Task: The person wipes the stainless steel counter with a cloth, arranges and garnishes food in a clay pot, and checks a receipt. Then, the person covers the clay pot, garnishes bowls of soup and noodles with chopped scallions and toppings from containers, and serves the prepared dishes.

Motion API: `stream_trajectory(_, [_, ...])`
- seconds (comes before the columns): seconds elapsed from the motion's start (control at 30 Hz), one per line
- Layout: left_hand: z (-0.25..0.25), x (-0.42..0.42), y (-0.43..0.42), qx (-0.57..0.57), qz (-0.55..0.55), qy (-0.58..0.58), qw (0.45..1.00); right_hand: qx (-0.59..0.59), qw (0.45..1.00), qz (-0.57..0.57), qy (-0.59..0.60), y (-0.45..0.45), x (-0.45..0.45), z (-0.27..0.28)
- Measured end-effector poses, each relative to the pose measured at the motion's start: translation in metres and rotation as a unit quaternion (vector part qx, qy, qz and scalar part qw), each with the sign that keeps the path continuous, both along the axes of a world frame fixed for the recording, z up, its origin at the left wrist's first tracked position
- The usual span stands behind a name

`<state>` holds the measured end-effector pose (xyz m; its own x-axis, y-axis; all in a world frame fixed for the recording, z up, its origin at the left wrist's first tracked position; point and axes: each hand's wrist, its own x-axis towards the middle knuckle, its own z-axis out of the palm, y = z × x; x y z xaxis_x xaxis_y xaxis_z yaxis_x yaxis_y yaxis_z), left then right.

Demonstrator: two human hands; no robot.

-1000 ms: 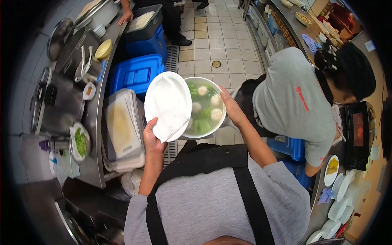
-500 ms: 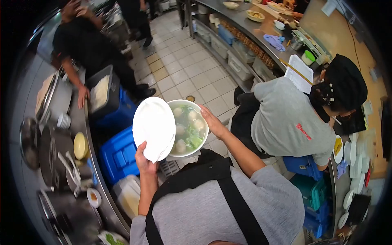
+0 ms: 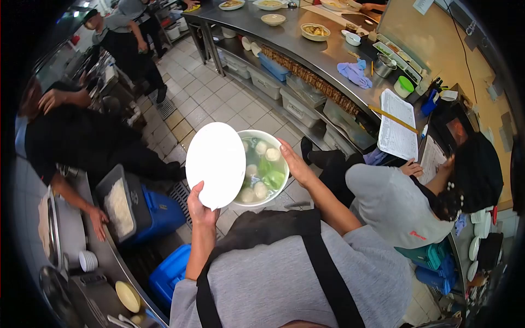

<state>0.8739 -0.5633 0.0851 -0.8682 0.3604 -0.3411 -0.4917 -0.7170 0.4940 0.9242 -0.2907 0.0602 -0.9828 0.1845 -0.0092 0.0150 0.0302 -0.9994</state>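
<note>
My left hand (image 3: 201, 206) grips the lower edge of a white oval plate (image 3: 216, 158), which is tilted and overlaps the left side of a bowl. My right hand (image 3: 295, 165) is closed on the right rim of that round white soup bowl (image 3: 275, 194). Inside the bowl are clear broth, several pale balls (image 3: 261, 190) and green leaves (image 3: 273, 179). Both dishes are held in front of my chest, above the tiled floor. A small white point shows at the plate's lower edge; I cannot tell what it is.
A steel counter (image 3: 339, 52) ahead carries food bowls (image 3: 315, 31), a purple cloth (image 3: 354, 74) and papers (image 3: 398, 126). A person in grey (image 3: 396, 202) leans over it at right. Another person (image 3: 82, 136) stands left beside a grey rice bin (image 3: 118, 210). More people stand farther back.
My view has shifted forward, bringing the counter ahead closer. The grey-shirted person now appears lower, with hands visible on papers. Plate and bowl stay in my hands.
</note>
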Motion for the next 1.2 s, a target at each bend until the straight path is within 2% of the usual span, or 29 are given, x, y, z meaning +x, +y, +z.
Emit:
stream_trajectory(0.1, [0.002, -0.065, 0.033, 0.006, -0.044, 0.004, 0.999, 0.011, 0.998, -0.055, -0.002, 0.029, -0.043, -0.001])
stream_trajectory(0.17, [0.002, -0.112, 0.055, 0.004, -0.078, 0.016, 0.997, -0.022, 0.997, -0.079, -0.007, 0.049, -0.074, -0.006])
stream_trajectory(0.5, [0.015, -0.306, 0.201, 0.019, -0.246, 0.026, 0.969, -0.099, 0.962, -0.255, -0.014, 0.140, -0.181, 0.026])
stream_trajectory(0.53, [0.015, -0.318, 0.217, 0.020, -0.258, 0.016, 0.966, -0.066, 0.961, -0.270, -0.001, 0.157, -0.192, 0.016])
stream_trajectory(0.63, [0.011, -0.355, 0.269, -0.013, -0.277, 0.012, 0.961, -0.128, 0.953, -0.274, 0.004, 0.195, -0.212, 0.018])
stream_trajectory(0.67, [0.009, -0.364, 0.290, -0.011, -0.290, 0.015, 0.957, -0.077, 0.957, -0.278, 0.020, 0.218, -0.217, -0.003])
stream_trajectory(0.73, [0.002, -0.383, 0.325, -0.003, -0.326, 0.018, 0.945, -0.018, 0.951, -0.308, 0.017, 0.240, -0.225, 0.006])
stream_trajectory(0.77, [-0.004, -0.391, 0.342, -0.007, -0.335, 0.011, 0.942, -0.114, 0.939, -0.320, -0.060, 0.247, -0.226, 0.017])
stream_trajectory(0.8, [-0.003, -0.395, 0.360, -0.008, -0.340, 0.011, 0.940, -0.049, 0.942, -0.331, 0.006, 0.277, -0.236, -0.026])
stream_trajectory(0.83, [-0.012, -0.405, 0.378, -0.008, -0.346, 0.011, 0.938, -0.068, 0.946, -0.314, 0.036, 0.295, -0.242, -0.034])
stream_trajectory(0.9, [-0.018, -0.416, 0.413, -0.009, -0.369, 0.010, 0.929, 0.006, 0.938, -0.344, 0.032, 0.317, -0.244, -0.031])
stream_trajectory(0.97, [-0.021, -0.421, 0.445, -0.009, -0.390, 0.016, 0.921, -0.059, 0.934, -0.348, -0.062, 0.335, -0.241, -0.003])
stream_trajectory(1.03, [-0.026, -0.429, 0.474, -0.015, -0.407, 0.004, 0.913, -0.043, 0.928, -0.364, -0.071, 0.358, -0.242, -0.008])
stream_trajectory(1.1, [-0.038, -0.438, 0.497, -0.023, -0.414, -0.026, 0.909, 0.062, 0.921, -0.385, 0.003, 0.387, -0.249, -0.046])
stream_trajectory(1.2, [-0.047, -0.443, 0.529, -0.029, -0.428, 0.007, 0.903, -0.001, 0.923, -0.385, -0.001, 0.411, -0.247, -0.045])
